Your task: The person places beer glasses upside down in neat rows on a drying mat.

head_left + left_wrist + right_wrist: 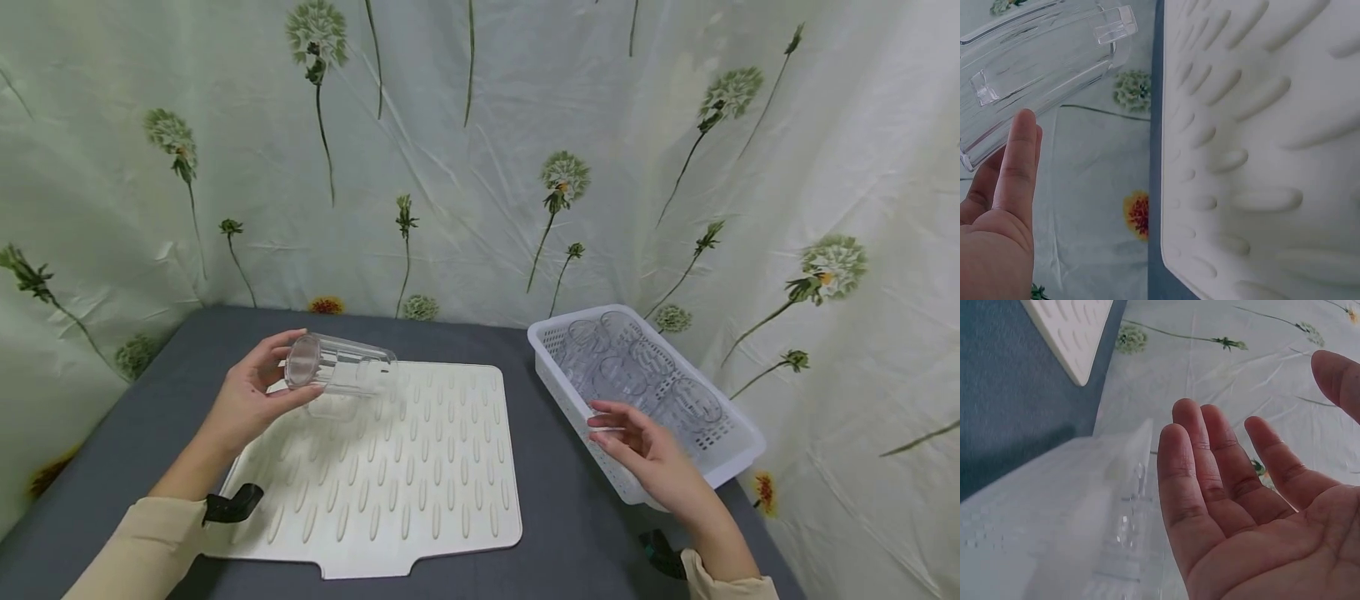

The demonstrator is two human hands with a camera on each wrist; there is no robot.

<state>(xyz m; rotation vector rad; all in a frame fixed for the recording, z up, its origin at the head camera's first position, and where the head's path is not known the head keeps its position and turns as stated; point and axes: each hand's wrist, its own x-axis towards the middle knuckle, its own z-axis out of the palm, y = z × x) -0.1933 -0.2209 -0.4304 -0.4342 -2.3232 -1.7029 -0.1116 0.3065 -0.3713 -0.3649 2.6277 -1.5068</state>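
My left hand (251, 392) grips a clear glass mug (345, 364) by its base end, fingers on the far side and thumb on the near side. The mug lies tilted on its side in the air, its mouth toward the right, above a white ridged drainer board (420, 467). In the left wrist view the clear mug (1035, 62) shows what looks like a handle along its wall. Over the near-left rim of a white plastic basket (738, 454), my right hand (656, 462) hovers with loosely bent, apart fingers and holds nothing. Several clear glasses (618, 379) stand inside that basket.
A dark grey cloth (555, 517) covers the table under the board and basket. Behind and to the right hangs a pale curtain (465, 192) with a dandelion print, close to the basket's far side. The basket stands at an angle, right of the board.
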